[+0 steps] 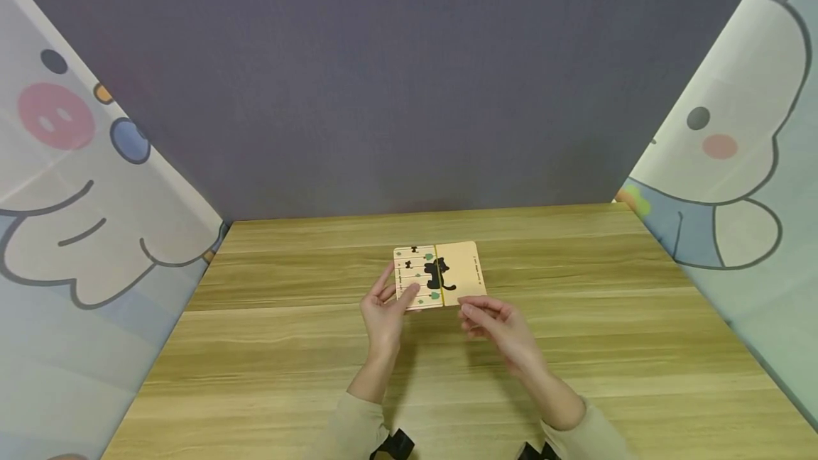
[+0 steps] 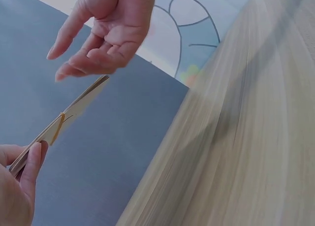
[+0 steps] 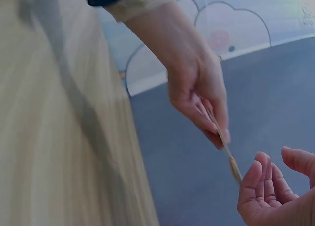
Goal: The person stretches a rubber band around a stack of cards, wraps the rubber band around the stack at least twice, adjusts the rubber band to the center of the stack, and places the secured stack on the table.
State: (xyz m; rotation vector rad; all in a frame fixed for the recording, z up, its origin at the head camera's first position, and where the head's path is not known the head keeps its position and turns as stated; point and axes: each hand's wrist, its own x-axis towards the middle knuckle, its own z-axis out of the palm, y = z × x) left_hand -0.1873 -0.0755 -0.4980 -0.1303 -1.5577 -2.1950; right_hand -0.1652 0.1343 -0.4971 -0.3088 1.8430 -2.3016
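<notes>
My left hand (image 1: 382, 319) holds a thin stack of small cat-print notebooks (image 1: 466, 268) above the table, thumb on the front cover and fingers behind. The cover is cream with a black cat, thin lines and green leaf shapes. Round the middle of the stack runs a yellow rubber band (image 1: 439, 279). Seen edge-on in the left wrist view, the notebook stack (image 2: 88, 95) slants up from the left hand's grip. At its lower right corner is my right hand (image 1: 501, 332). The wrist views show that hand's fingers loosely bent, thumb apart, with nothing between them.
Beneath the hands lies a wood-grain table (image 1: 287, 375). A dark grey panel (image 1: 409, 91) stands along its far edge. Cartoon-printed sheets rise at the left (image 1: 77, 233) and right (image 1: 735, 183) sides.
</notes>
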